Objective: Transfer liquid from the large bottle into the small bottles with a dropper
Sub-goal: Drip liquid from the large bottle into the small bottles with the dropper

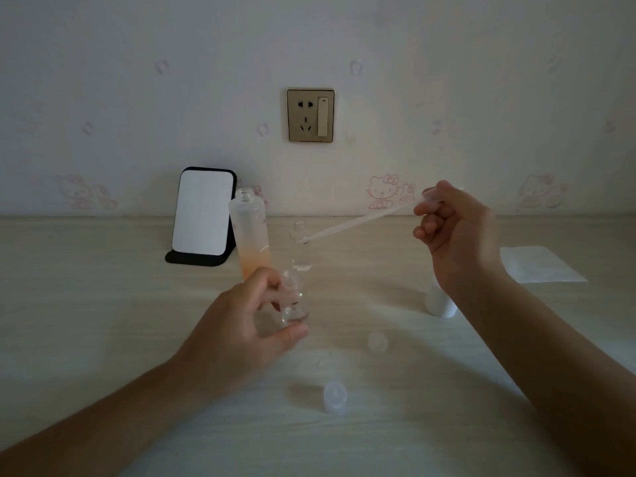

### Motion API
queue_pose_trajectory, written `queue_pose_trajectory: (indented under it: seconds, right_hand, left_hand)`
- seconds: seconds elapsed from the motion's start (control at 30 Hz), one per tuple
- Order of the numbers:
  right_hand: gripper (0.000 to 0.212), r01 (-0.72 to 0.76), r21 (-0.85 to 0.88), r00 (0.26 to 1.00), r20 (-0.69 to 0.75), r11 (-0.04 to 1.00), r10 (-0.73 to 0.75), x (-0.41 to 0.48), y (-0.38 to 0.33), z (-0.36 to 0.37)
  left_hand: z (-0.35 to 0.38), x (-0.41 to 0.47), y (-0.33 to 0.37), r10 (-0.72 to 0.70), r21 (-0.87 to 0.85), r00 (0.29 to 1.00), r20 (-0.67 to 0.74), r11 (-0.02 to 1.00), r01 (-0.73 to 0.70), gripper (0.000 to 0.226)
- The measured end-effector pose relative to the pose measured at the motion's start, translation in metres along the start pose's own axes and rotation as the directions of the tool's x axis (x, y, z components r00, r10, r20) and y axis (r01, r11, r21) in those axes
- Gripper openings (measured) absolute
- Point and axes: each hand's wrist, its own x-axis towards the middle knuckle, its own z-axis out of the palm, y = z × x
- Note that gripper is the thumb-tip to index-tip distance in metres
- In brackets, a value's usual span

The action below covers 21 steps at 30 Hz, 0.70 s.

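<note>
Orange liquid sits low in the large bottle (249, 232), which stands open on the table (103, 304). Just in front of it the left hand (247, 325) grips a small clear bottle (292, 301), fingers curled round it. A second small bottle (301, 249) stands behind. The dropper (358, 220) reaches its neck with the tip, and the right hand (457, 232) pinches the bulb.

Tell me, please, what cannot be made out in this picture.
1. Head view: the bulb of the dropper, hidden inside the right hand; squeezed or not is unclear.
2. Head view: the liquid level in the near small bottle, partly covered by the left hand and dim.
3. Head view: whether the dropper tip enters the far small bottle; too small.
4. Head view: the white object, partly behind the right forearm.
</note>
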Motion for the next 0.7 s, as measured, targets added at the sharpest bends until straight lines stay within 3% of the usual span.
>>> queue_pose_trajectory:
  seconds: [0.13,0.27,0.37,0.43,0.57,0.63,0.7]
  right_hand:
    - [0.021,0.008,-0.011,1.0,0.009,1.0,-0.008,0.0,0.001,0.0]
    - [0.02,0.005,-0.014,1.0,0.022,1.0,-0.005,0.0,0.002,0.0]
    - [0.02,0.006,-0.013,1.0,0.025,1.0,-0.006,0.0,0.002,0.0]
    - [0.021,0.012,-0.013,1.0,0.028,1.0,-0.011,0.0,0.002,0.0]
    - [0.022,0.016,-0.016,0.999,0.039,1.0,-0.015,0.001,0.004,0.0]
    - [0.02,0.011,-0.03,0.999,0.044,0.999,-0.01,0.001,0.005,0.0]
    - [0.019,0.002,-0.039,0.999,0.051,0.999,0.0,0.002,0.007,0.0]
  left_hand:
    - [0.004,0.002,-0.003,0.022,0.054,0.994,0.103,0.998,-0.027,0.048]
    - [0.003,0.002,-0.005,0.034,0.078,0.994,0.099,0.996,-0.042,0.055]
    - [-0.003,0.002,-0.005,0.079,-0.025,0.997,0.021,0.997,-0.079,0.047]
    - [-0.011,0.005,-0.004,0.145,-0.11,0.982,-0.124,0.981,-0.159,0.031]
    - [-0.028,0.024,-0.015,0.002,-0.207,0.903,-0.43,0.973,-0.101,0.023]
    - [-0.032,0.035,-0.024,-0.093,-0.222,0.89,-0.446,0.975,-0.01,0.032]
    - [-0.031,0.043,-0.032,-0.162,-0.231,0.928,-0.335,0.969,0.086,0.052]
